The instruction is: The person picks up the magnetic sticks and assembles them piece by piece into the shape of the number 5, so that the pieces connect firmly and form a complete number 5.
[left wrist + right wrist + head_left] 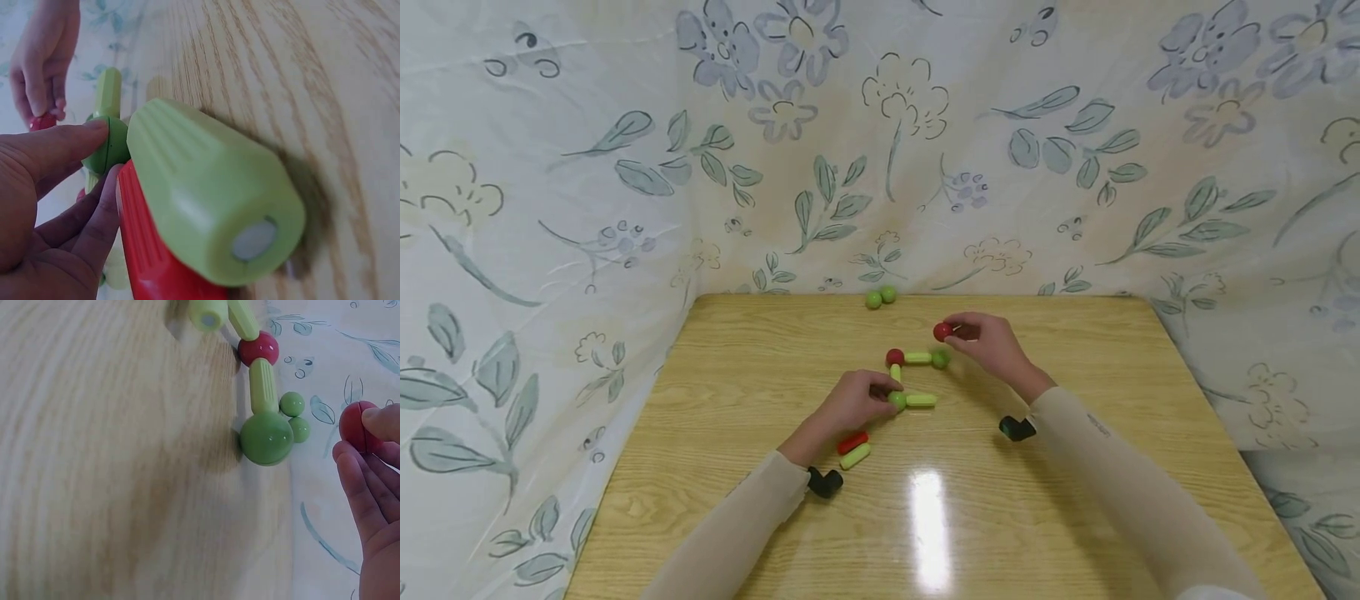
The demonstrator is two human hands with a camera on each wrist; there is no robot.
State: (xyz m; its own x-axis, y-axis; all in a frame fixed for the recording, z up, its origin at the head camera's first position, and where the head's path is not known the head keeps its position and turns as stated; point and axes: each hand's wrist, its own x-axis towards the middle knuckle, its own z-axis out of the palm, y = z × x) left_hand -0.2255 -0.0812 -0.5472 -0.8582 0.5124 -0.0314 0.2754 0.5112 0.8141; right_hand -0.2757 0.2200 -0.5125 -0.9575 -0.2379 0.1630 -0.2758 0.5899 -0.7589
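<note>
Three pale-green rods (918,358) and two green balls (940,360) seem already joined about the corner red ball (895,357); two loose rods (855,456), nearer-left of it, and two loose balls (873,299), beyond it, are left. The joined ball (898,402) nearer than it is pinched by the left hand (856,397); a spare red ball (942,332), beyond-right of it, by the right hand (994,343).

Your wood-grained bench (737,350) | rod-and-ball assembly (917,357), one | red rod (852,442), one | pale-green rod (855,456), one | green balls (873,300), two, far edge
</note>
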